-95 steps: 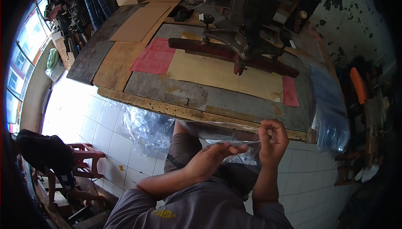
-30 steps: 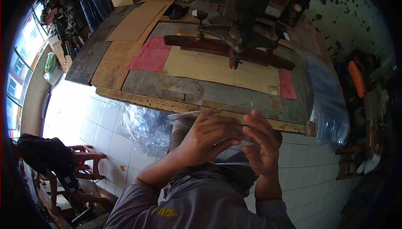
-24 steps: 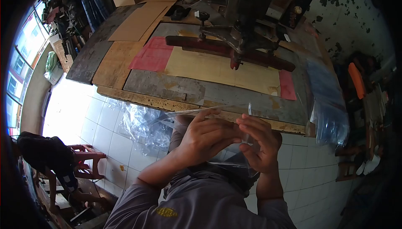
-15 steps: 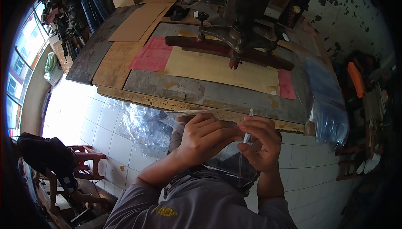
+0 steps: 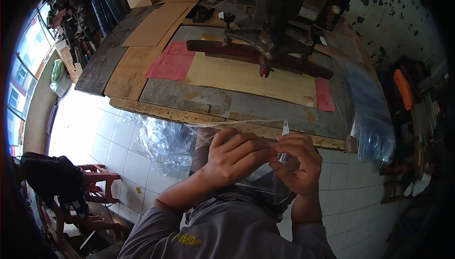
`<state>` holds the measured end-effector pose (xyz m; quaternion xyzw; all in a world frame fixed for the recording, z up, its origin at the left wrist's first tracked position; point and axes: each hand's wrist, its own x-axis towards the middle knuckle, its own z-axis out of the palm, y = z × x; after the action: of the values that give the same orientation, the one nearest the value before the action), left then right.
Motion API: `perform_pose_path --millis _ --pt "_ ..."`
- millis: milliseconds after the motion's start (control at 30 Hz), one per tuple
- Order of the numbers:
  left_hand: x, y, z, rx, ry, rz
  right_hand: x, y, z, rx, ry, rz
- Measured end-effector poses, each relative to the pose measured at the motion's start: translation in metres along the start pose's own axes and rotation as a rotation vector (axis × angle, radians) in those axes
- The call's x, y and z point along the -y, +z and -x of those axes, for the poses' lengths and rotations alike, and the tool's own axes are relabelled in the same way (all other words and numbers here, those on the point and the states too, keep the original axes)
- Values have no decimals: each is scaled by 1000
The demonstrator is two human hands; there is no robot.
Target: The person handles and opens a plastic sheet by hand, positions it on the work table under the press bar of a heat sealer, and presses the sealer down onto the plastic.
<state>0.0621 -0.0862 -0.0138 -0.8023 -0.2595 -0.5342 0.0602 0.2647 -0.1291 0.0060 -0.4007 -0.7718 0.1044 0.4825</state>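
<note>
My left hand (image 5: 239,157) is closed, its fingers pinching a clear plastic sheet (image 5: 241,123) in front of the table edge. The sheet is see-through, and its lower part hangs over my lap. Close beside it, my right hand (image 5: 301,164) has its fingers curled and its thumb near the left fingertips. A thin, silvery, pointed piece (image 5: 285,128) sticks up from the right fingers; whether it is a small tool or folded plastic I cannot make out. Both hands' fingertips nearly meet at the sheet's edge.
A press with a dark red bar (image 5: 256,60) stands on the worktable (image 5: 185,102) over a yellow sheet (image 5: 246,79). Clear plastic bags (image 5: 372,126) drape off the right edge. Crumpled plastic (image 5: 166,143) lies at left. A person (image 5: 57,178) is near a red stool (image 5: 102,181).
My right hand has shifted slightly right, and the silvery piece stands a little higher. The plastic between my hands has moved slightly. At left, the other person has shifted position.
</note>
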Motion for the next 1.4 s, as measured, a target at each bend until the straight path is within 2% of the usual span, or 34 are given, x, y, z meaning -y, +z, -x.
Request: perform_pose_path --millis 333,833,1033,1300,1400 --pt "9 1 1 110 36 81 4 -6 -5 56 -1 -23" --pt "20 1 -1 204 -48 134 3 6 2 -84 180 -27" --pt "41 -24 0 359 -96 38 -9 -9 0 -228 193 -99" --pt "76 -43 -24 306 15 -171 -77 -29 5 -458 127 -160" --pt "106 -27 -12 356 0 -16 -117 -27 25 -470 223 -177"
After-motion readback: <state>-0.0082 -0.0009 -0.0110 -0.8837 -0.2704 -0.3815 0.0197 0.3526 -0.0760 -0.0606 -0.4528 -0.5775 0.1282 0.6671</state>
